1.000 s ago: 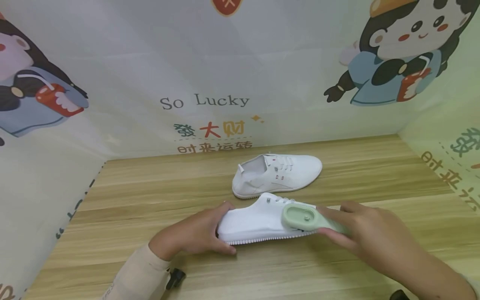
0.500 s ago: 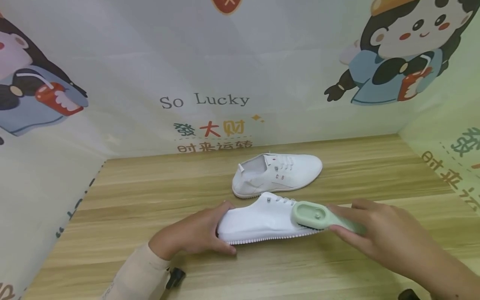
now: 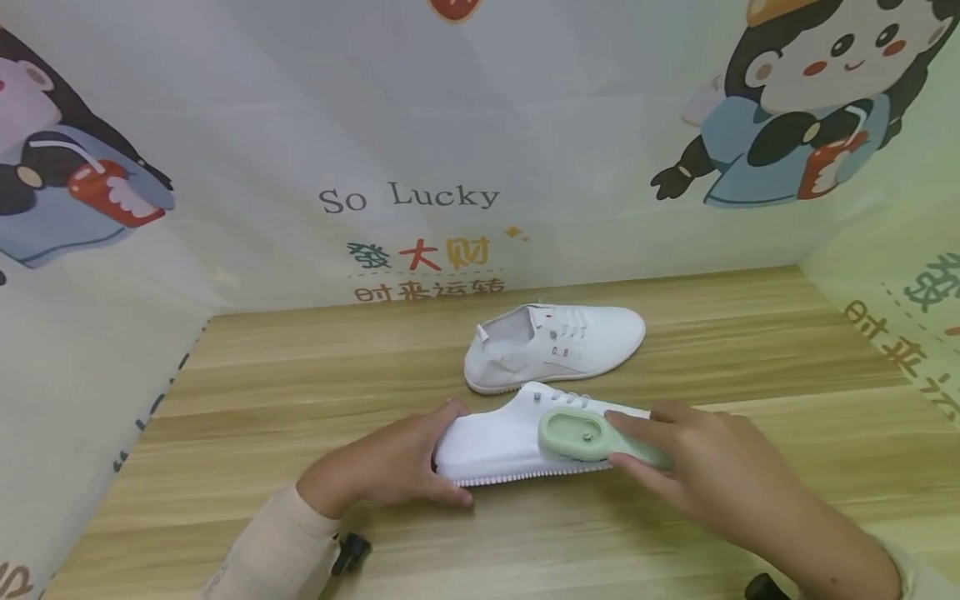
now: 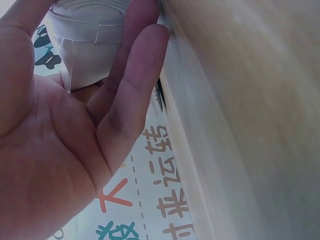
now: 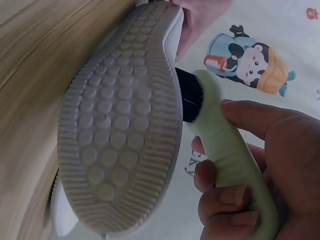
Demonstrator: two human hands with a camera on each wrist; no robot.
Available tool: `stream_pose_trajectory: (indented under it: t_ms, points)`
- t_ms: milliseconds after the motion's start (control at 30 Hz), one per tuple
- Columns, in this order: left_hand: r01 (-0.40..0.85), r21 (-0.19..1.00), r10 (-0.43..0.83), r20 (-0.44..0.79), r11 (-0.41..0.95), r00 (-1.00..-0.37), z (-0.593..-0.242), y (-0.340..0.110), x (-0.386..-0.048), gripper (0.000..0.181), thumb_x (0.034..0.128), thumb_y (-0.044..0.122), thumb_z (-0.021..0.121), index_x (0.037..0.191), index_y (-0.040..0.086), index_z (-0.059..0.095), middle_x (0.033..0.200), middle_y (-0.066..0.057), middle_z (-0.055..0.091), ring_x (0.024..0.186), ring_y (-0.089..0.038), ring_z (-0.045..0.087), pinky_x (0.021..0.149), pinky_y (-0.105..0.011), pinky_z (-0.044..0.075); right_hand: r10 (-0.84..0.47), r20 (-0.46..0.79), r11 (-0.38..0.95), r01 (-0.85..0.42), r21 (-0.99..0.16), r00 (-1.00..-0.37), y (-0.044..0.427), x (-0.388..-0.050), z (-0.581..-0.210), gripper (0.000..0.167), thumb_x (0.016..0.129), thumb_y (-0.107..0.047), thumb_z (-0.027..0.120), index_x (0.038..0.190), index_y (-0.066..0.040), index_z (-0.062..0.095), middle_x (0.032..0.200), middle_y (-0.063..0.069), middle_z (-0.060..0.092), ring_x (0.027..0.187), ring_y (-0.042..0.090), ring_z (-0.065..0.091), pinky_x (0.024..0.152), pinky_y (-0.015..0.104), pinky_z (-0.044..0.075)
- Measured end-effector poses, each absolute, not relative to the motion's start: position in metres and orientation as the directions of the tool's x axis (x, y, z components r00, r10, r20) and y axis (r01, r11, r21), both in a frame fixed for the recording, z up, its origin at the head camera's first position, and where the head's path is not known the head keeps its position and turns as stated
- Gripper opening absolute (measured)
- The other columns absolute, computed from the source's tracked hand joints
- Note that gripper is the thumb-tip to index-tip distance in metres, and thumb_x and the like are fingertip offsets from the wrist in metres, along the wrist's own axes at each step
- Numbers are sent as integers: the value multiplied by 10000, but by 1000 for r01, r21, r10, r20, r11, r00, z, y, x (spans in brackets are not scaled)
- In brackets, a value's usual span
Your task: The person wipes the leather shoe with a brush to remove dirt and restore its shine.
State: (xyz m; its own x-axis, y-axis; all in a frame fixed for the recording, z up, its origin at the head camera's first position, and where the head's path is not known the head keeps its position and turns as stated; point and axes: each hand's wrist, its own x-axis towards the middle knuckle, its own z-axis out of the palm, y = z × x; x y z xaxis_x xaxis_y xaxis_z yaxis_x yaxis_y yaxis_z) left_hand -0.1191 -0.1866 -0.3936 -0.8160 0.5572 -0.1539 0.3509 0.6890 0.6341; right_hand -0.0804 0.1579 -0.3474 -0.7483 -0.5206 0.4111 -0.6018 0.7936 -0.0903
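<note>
A white lace-up shoe (image 3: 487, 450) is held on its side edge above the wooden table, toe to the right. My left hand (image 3: 390, 462) grips it round the heel, which also shows beyond the palm in the left wrist view. My right hand (image 3: 720, 458) holds a pale green shoe brush (image 3: 573, 435) by its handle, its head against the shoe's near side. In the right wrist view, black bristles (image 5: 191, 95) touch the upper beside the studded sole (image 5: 120, 120), and the fingers curl round the brush handle (image 5: 225, 150).
A second white shoe (image 3: 585, 342) stands behind the held one, toe to the right. Printed cloth walls (image 3: 262, 167) enclose the wood-grain table (image 3: 262, 375) at the back and both sides. A small black object (image 3: 351, 554) is by the left wrist.
The right hand has moved the brush a little right toward the toe, then back left along the shoe's side. The left hand and both shoes have hardly moved.
</note>
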Motion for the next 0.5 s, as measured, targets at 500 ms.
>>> stream_pose_trajectory:
  t_ms: [500]
  points:
    - [352,647,561,-144,677,-815,-393,-188,-121,733,716,391,891,1285,226,459,1036,88,617,889,-82,595,792,-257,483,-624,416,731,-682,12,-662,103,-86,-353,387,873,-471,721,1201,-266,720,744,-67,537,500,42,341,454,217,301]
